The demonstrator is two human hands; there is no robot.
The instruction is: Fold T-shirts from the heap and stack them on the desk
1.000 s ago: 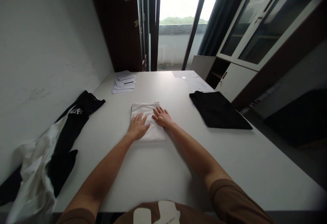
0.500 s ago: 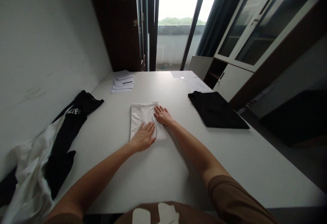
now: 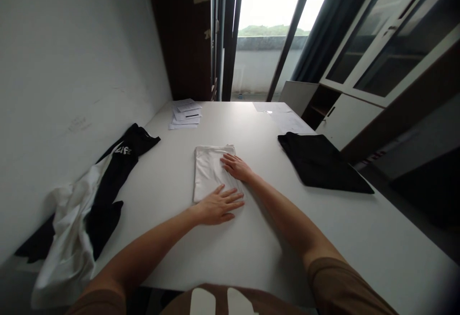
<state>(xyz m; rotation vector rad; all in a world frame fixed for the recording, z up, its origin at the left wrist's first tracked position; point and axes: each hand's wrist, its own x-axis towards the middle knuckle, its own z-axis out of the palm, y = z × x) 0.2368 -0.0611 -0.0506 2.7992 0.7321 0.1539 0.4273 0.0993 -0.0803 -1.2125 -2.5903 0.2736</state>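
A white garment (image 3: 208, 166), folded into a flat rectangle, lies on the white table (image 3: 237, 252) in front of me. Across its near edge my left hand (image 3: 220, 205) rests palm down, fingers spread. My right hand (image 3: 236, 166) lies flat on its right side, fingers stretched toward the far left. Neither hand grips the cloth. Parts of the near and right edges are hidden under my hands.
Black folded cloth (image 3: 319, 161) lies to the right. Along the left wall are a black garment with white lettering (image 3: 120, 166) and a crumpled white garment (image 3: 72, 233). Papers with a pen (image 3: 185, 113) and more sheets (image 3: 287, 118) sit at the far end.
My left hand has slid toward the near right corner of the white garment, its fingers now pointing more to the right. My right hand stays on the garment's right side. The view has shifted slightly.
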